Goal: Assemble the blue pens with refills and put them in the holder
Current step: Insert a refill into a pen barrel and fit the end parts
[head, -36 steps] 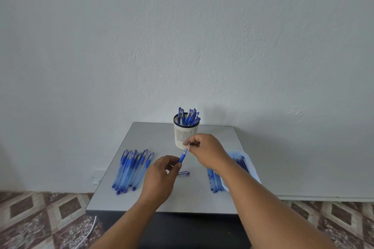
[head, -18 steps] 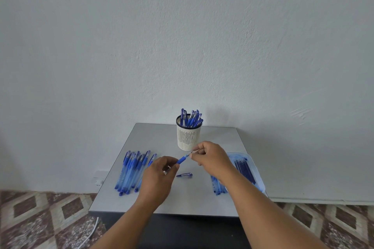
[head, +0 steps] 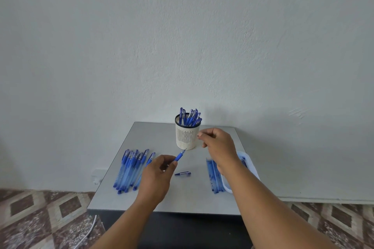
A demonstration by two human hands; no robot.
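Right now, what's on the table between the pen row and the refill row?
Head view: one loose cap lies there, apart from the pen row and the refill row. The left hand hangs over that stretch.

Plain room: bare wall, patterned tiles

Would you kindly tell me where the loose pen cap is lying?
In the head view, the pen cap lies on the table near its middle, just right of the left hand.
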